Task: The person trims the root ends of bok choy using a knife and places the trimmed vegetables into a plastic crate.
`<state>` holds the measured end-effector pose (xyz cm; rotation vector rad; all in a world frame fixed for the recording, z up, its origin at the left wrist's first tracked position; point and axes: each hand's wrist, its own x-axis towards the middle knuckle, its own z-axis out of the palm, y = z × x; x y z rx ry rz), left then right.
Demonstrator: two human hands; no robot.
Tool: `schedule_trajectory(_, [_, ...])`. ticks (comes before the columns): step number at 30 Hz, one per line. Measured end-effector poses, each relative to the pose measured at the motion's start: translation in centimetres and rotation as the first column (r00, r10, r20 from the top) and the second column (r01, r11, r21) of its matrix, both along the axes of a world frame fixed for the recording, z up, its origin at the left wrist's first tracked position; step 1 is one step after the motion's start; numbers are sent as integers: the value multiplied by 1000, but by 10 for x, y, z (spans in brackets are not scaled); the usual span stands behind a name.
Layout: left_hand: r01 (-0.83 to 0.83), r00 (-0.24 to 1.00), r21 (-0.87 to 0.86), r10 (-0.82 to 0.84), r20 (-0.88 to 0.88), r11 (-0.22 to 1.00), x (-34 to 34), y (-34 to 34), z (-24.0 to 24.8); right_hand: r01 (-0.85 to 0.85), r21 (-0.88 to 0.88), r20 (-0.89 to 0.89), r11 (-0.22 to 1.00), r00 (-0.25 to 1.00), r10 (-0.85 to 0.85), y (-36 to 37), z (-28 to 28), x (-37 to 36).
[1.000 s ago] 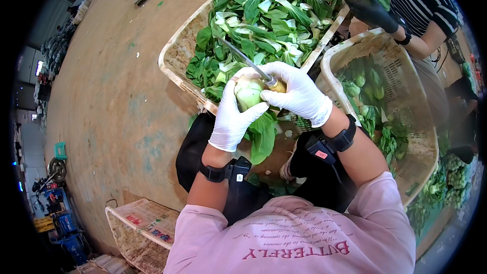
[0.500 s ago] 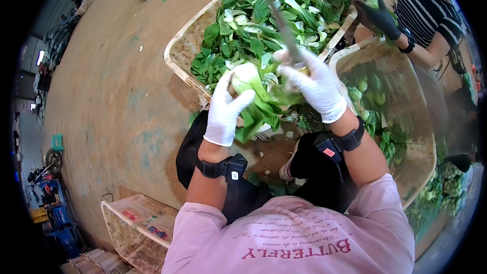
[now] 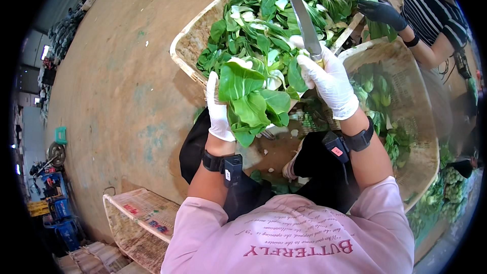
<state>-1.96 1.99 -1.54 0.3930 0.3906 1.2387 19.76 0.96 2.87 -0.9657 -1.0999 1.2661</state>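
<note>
My left hand (image 3: 219, 116), in a white glove, is closed round a green bok choy (image 3: 247, 99); its broad leaves face me and hide most of the fingers. In my gloved right hand (image 3: 332, 86) is a knife (image 3: 306, 23) with a long, wide blade pointing up and away over the heap. A green leaf (image 3: 296, 76) shows beside the right fingers; whether they touch it I cannot tell. Just beyond both hands, loose bok choy leaves (image 3: 264, 35) fill a dirty cream plastic crate (image 3: 185, 53).
At right stands another cream crate (image 3: 423, 147) with bok choy inside. Beyond it, a co-worker's dark-gloved hands (image 3: 378, 7) hold a bok choy. An empty-looking crate (image 3: 137, 218) lies at lower left. Leaf scraps dot the brown floor (image 3: 122, 96).
The bok choy has turned in my left hand, its leaves now facing me instead of its pale base. My right hand has moved slightly right, and the blurred knife is now sharp.
</note>
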Motion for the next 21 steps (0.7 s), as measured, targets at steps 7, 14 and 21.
schedule_trajectory(7, [152,967,250,-92,-237,956,11,-11,20,-7,41,86,999,996,4,-4,6,-8])
schedule_trajectory(14, [234,754,201,-47,-655,951,22,-19,14,-281,359,622,890,783,-4,-5,1,-10])
schedule_trajectory(21, [410,596,218,-80,-799,886,11,-16,20,-334,240,667,911,739,96,-3,3,0])
